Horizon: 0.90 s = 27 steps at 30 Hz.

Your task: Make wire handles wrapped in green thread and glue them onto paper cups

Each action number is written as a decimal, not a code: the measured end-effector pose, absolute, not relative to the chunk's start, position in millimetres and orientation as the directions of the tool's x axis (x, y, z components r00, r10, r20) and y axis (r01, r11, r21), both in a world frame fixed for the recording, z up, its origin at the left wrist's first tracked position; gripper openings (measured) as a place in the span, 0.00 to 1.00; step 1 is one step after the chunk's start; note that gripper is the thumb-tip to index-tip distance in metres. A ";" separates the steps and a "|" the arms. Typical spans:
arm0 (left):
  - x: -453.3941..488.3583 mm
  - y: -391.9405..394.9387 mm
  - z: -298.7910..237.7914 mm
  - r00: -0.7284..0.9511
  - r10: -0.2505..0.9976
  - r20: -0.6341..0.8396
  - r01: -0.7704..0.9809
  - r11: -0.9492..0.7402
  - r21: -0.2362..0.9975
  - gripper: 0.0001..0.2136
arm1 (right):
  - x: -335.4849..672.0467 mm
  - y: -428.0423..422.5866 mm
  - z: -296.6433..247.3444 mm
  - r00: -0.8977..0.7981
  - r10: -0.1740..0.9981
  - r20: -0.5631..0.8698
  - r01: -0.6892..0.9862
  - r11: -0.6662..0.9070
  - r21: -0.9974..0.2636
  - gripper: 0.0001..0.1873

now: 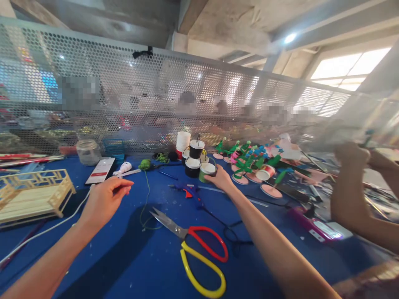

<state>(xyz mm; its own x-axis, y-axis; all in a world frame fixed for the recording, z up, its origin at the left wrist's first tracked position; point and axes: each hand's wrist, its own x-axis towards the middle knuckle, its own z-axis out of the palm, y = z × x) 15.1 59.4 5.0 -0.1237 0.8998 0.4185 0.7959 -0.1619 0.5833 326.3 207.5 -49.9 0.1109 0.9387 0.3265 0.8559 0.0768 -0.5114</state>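
My right hand point(220, 179) reaches to the back of the table, its fingers closed on the rim of a small green bucket point(207, 169) with a white inside. Beside that bucket stand small black buckets point(192, 167), one stacked above the others. My left hand point(104, 200) hovers above the blue table near a phone point(100, 171). Its fingers are curled with the tips close together, and nothing shows between them. Between my arms lie large scissors point(181, 231) with one red and one yellow handle, blades slightly apart. A blue glue gun point(193, 196) with a red trigger rests behind them.
Left are a small wooden bed frame point(34, 195), a clear jar point(88, 152) and a white cable point(52, 224). A green yarn ball point(144, 165) trails its thread. Green craft plants point(245, 166) crowd the right, near a purple device point(314, 224) and another person's arm point(349, 191). Perforated metal panels point(124, 91) edge the back.
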 end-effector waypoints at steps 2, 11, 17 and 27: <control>15.3 52.3 -0.7 -0.124 0.935 0.331 0.784 -0.112 0.610 0.12 | 327.0 196.5 -42.0 0.110 0.928 0.357 0.858 0.093 -0.505 0.25; 24.5 37.2 -23.3 -0.016 0.975 0.221 0.968 -0.040 0.248 0.12 | 257.5 117.6 0.6 -0.308 0.894 0.325 0.752 0.438 -0.492 0.12; 44.9 32.3 -41.0 0.220 0.972 0.081 0.929 -0.234 0.285 0.11 | 216.2 61.9 -16.0 -0.569 0.820 -0.059 0.816 0.555 -0.162 0.16; 38.1 43.9 -51.8 0.096 0.993 0.068 0.887 -0.117 0.448 0.05 | 232.0 56.7 -30.2 -0.438 0.889 -0.131 0.897 0.425 -0.121 0.09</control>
<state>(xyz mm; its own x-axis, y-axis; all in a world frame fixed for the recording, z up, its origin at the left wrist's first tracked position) 38.1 43.9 -51.8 0.0964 0.9930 0.0682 0.8865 -0.1168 0.4477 232.0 56.7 -30.2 -0.4384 0.8892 -0.1306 0.8973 0.4246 -0.1207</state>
